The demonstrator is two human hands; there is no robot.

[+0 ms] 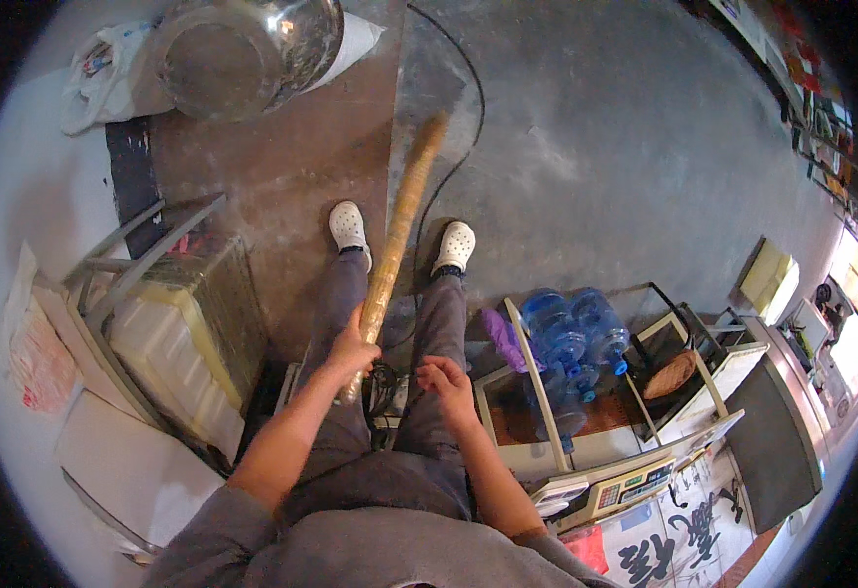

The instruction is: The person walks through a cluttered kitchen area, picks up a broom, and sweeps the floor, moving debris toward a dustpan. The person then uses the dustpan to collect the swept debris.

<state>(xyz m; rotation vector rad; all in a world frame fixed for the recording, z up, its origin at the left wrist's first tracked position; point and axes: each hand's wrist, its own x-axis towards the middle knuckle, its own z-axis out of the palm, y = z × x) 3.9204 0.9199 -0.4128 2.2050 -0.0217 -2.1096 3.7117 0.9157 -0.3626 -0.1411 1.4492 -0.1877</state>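
Observation:
A long yellowish-brown roll or pole, wrapped in something shiny, slants up and away over the floor between my two feet. My left hand is closed around it near its lower end. Its far end looks blurred. My right hand hovers over my right thigh, fingers loosely curled and apart, with nothing in it; it does not touch the pole. White clogs are on my feet.
A black cable curves across the floor. Clear plastic containers stand at left, a large transparent vessel at upper left. Blue water bottles lie by a pale frame at right, near a keypad device.

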